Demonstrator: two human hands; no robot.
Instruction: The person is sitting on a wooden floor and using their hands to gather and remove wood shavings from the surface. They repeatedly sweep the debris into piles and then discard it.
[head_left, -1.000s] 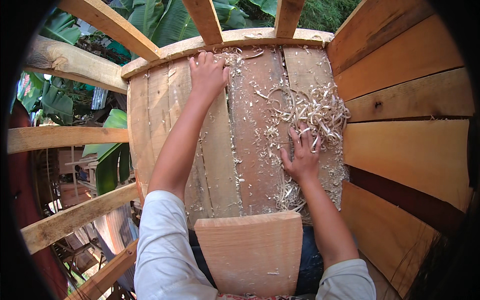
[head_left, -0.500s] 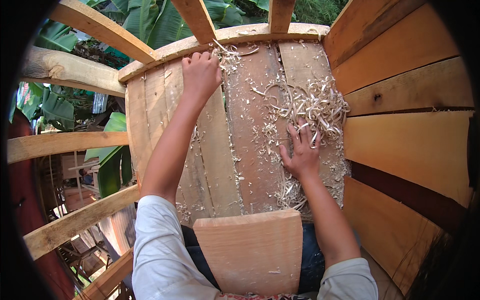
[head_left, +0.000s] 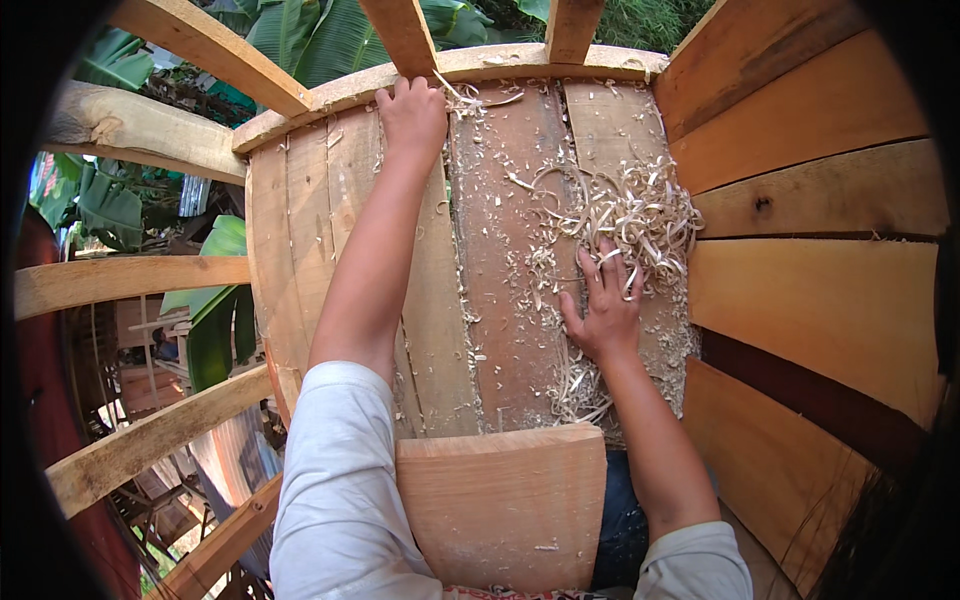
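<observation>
Pale timber slats (head_left: 135,282) at my far left, spaced apart, with a drooping green leaf (head_left: 208,330) showing beyond them. A light grey sleeve (head_left: 340,485) covers my left upper arm; the bare forearm reaches away from me over the boarded surface (head_left: 512,330).

Left hand (head_left: 415,118): at the far edge, back of the hand up, fingers bent and drawn together, their tips at the curved wooden rail (head_left: 490,66). The tips are partly hidden; cannot tell whether anything is pinched beneath them. Just right of the knuckles, a few loose curls (head_left: 465,98) of shaving lie against the rail.

Middle: boards run lengthwise from me to the rail, one reddish among paler ones, flecked with small chips. Nearest my body, a smooth pale board (head_left: 505,505) rises in front of my dark blue trousers (head_left: 618,535), a few chips on its face.

Right hand (head_left: 607,318): palm down, open, fingers spread, thumb out to the left. The fingertips reach into the near edge of the heap of wood shavings (head_left: 640,215); thin ribbons cross over the fingers. No closed grip here. The heap sits on the right part of the boards, near the wall of orange-brown planks (head_left: 815,315) at far right.
</observation>
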